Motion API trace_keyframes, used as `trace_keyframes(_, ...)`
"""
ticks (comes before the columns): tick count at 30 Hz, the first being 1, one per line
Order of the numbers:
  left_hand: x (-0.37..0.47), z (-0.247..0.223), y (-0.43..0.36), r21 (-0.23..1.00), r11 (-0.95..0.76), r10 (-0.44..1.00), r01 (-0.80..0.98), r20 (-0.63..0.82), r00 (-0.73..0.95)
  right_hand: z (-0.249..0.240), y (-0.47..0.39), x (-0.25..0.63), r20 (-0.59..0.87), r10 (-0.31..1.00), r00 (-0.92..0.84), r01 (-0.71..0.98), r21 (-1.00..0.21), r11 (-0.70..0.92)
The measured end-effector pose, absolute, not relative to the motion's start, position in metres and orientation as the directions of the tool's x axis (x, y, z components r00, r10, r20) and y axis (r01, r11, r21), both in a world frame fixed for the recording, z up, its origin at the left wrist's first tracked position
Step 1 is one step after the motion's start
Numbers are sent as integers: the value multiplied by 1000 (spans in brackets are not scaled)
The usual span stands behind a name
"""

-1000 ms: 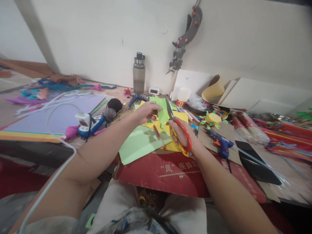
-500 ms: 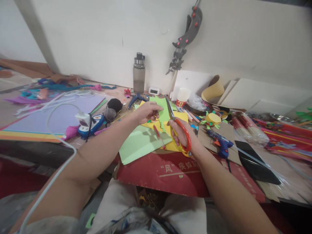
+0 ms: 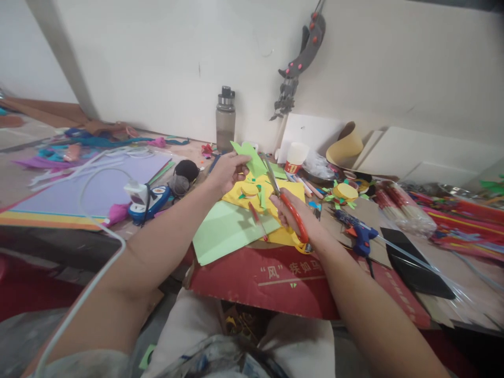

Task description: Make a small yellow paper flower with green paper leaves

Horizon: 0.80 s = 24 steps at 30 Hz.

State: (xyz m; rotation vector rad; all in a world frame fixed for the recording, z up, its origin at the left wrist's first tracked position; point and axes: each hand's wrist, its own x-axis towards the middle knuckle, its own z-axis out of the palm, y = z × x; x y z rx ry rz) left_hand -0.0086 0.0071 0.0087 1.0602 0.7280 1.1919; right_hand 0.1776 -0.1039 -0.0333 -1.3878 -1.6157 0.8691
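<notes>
My left hand (image 3: 229, 172) pinches a bright green paper (image 3: 254, 161), raised above the yellow sheets. My right hand (image 3: 293, 210) is closed round the red handle of the scissors (image 3: 294, 216), whose blades point up and away beside the green paper's right edge. Under both hands lie yellow sheets (image 3: 281, 237) with small green scraps and a curl of yellow paper. A pale green sheet (image 3: 224, 233) lies nearer to me, with a red pen (image 3: 258, 221) across its right part.
Behind my hands stand a grey bottle (image 3: 226, 123) and a paper cup (image 3: 295, 157). On the right lie a blue glue gun (image 3: 360, 235) and a black tray-like object (image 3: 413, 268). At the left are a blue power strip (image 3: 151, 205) and coloured sheets (image 3: 90, 184).
My left hand has moved slightly left and up, lifting and tilting the green paper. The yellow curl beneath is now more exposed. The scissors have shifted a little and their yellow handle part shows less.
</notes>
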Motion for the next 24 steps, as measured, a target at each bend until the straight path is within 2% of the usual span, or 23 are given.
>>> trace_keyframes(10, -7, 2, 10, 937, -16, 969, -348, 100, 225, -22, -111, 176, 214, 970, -118, 541, -805, 243)
trace_keyframes(24, -5, 3, 6, 934, -14, 956, -357, 117, 268, -25, -109, 176, 196, 970, -140, 541, -806, 241)
